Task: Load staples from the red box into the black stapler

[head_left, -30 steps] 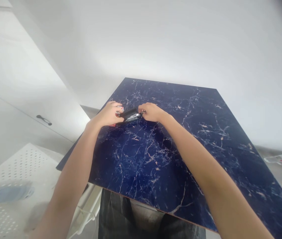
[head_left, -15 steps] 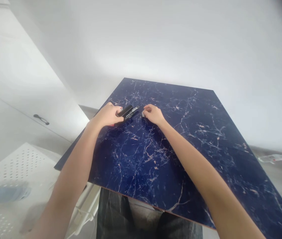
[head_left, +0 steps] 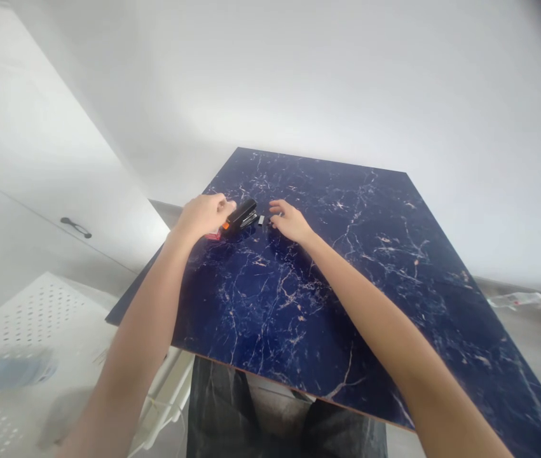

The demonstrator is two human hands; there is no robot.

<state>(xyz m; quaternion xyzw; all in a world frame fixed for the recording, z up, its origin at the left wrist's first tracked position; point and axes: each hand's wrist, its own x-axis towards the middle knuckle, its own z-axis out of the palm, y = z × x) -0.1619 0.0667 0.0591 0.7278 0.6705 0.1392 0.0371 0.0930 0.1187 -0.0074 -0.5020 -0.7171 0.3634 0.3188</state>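
A black stapler [head_left: 243, 216] with an orange rear end lies on the blue marbled table [head_left: 270, 305], its front end pointing right and away from me. My left hand [head_left: 204, 215] is at the stapler's rear, fingers loosely curled and not wrapped around it. Below that hand, a small red-and-white box [head_left: 213, 235] shows in part. Just off the stapler's front end sits a small silvery piece [head_left: 261, 220], perhaps a staple strip. To its right hovers my right hand [head_left: 290, 221], its fingers apart and holding nothing.
A white perforated surface [head_left: 36, 312] stands at the lower left, with a clear plastic bottle [head_left: 10, 370] on it. White cabinet doors with a dark handle [head_left: 76, 227] are on the left. Clear plastic wrapping [head_left: 527, 300] lies beyond the table's right edge.
My right hand has let go of the small silvery piece, which now lies on the table. The stapler's raised jaw is lower, and my left hand has loosened from around it.
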